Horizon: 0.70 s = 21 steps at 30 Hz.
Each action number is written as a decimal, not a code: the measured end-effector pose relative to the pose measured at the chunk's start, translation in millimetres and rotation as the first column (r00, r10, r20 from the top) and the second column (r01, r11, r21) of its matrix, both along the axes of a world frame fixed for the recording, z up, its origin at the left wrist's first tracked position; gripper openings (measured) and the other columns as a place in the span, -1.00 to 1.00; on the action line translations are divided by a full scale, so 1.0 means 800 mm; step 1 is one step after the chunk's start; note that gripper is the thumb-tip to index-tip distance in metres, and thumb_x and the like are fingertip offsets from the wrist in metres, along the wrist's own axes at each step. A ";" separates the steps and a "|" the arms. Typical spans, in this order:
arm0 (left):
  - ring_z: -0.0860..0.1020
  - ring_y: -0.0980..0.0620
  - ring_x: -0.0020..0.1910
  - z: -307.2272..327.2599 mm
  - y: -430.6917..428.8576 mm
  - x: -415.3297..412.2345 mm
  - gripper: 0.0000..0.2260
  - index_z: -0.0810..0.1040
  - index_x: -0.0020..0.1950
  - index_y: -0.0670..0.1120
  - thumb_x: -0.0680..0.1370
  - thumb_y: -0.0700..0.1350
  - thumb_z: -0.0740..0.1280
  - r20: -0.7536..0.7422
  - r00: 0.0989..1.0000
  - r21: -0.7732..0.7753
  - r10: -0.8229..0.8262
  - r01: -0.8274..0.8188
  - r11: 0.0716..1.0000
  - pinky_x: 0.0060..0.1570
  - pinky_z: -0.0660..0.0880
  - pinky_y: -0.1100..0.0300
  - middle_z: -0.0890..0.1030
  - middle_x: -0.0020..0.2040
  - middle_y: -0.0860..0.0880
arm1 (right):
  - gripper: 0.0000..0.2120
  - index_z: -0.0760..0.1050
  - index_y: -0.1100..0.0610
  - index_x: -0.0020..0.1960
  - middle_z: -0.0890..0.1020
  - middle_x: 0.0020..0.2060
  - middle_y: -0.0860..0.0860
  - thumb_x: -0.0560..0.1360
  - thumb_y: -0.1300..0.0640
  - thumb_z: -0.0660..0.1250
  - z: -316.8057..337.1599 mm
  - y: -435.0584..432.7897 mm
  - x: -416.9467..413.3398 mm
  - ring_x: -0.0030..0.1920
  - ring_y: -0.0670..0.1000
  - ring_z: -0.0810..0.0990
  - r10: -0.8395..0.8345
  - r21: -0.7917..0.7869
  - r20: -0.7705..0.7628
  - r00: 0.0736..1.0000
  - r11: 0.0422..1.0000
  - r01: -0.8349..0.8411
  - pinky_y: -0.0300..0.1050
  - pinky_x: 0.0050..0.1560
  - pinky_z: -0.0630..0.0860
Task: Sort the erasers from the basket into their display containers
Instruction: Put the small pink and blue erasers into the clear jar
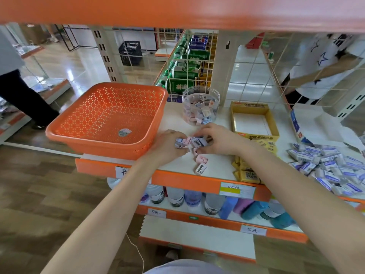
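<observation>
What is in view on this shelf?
basket: one, orange, shelf left; one small item inside
round tub: one, clear, behind the hands, part-filled
open box: one, yellow, right of tub
small erasers: handful, pink, white, blue, between both hands; two loose nearer the edge
boxed erasers: pile, white-blue, far right
yellow packs: several, shelf edge
bottles: row, lower shelf
left grip: hand, holds small erasers
right grip: hand, holds small erasers

1. basket point(110, 107) – orange plastic, perforated all over, slight sheen
2. round jar point(200, 104) – clear glossy plastic
3. yellow box point(254, 123) – matt cardboard
4. shelf point(177, 165) – smooth off-white top
5. floor point(39, 194) – wood-look, shiny
</observation>
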<state>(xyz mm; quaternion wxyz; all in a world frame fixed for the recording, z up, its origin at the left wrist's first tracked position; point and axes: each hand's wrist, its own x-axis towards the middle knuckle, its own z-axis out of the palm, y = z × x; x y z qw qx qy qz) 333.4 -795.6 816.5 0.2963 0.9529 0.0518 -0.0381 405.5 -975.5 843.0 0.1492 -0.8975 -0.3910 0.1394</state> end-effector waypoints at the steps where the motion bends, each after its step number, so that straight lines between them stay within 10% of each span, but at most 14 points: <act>1: 0.42 -0.07 0.24 0.000 0.001 -0.002 -0.57 0.47 0.31 -0.01 0.46 -0.04 0.45 -0.005 1.000 -0.013 0.007 -0.007 1.000 0.20 0.33 0.20 0.42 0.22 -0.08 | -0.45 0.41 0.04 0.36 0.41 0.25 0.07 0.42 -0.06 0.43 0.000 -0.001 -0.001 0.19 0.04 0.44 -0.018 0.005 0.000 1.000 1.000 0.018 -0.07 0.22 0.39; 13: 0.27 0.00 0.43 -0.001 0.001 -0.011 -0.42 0.29 0.47 0.01 0.50 0.06 0.39 -0.019 0.995 0.031 -0.100 0.100 0.994 0.37 0.22 0.14 0.29 0.47 -0.02 | -0.38 0.27 0.02 0.45 0.36 0.35 0.02 0.45 0.03 0.41 0.000 -0.016 -0.017 0.30 0.00 0.37 -0.029 0.046 -0.023 0.999 0.998 0.030 -0.21 0.23 0.34; 21: 0.41 -0.04 0.28 -0.005 0.004 -0.015 -0.43 0.37 0.42 0.00 0.45 -0.01 0.45 0.014 0.997 0.031 -0.081 0.081 0.996 0.27 0.33 0.08 0.47 0.29 -0.03 | -0.37 0.24 0.07 0.47 0.35 0.39 0.04 0.46 0.10 0.38 -0.009 -0.001 -0.011 0.36 0.01 0.33 0.037 -0.005 -0.026 0.999 0.999 -0.037 -0.25 0.28 0.23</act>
